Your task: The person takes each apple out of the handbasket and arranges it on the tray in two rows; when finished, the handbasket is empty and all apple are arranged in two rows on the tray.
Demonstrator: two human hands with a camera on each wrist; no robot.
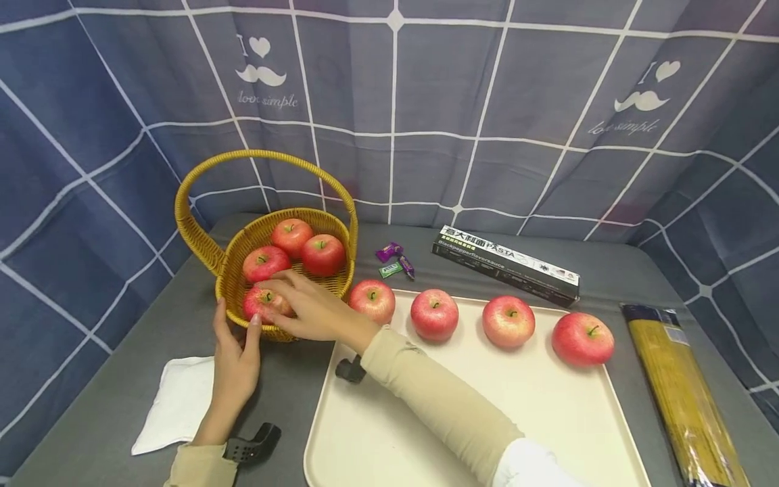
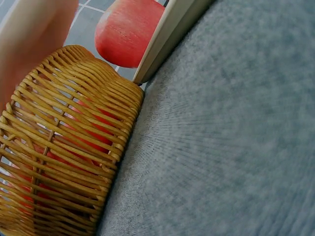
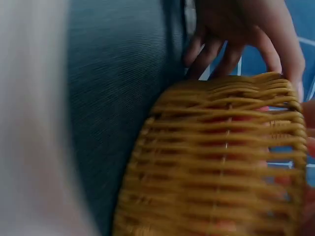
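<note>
We judge placing underway: right hand (image 1: 313,308) curls round apple (image 1: 260,302) inside basket (image 1: 233,260), near side; left hand (image 1: 236,365), loosely spread, touches basket (four apples (image 1: 435,315) right of it). Next likely: release, lift clear.

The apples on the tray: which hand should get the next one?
Probably the right hand, once it lets go of the apple in the basket. It is nearer the leftmost tray apple, and its arm reaches over the tray. The left hand is farther off, touching the basket.
</note>
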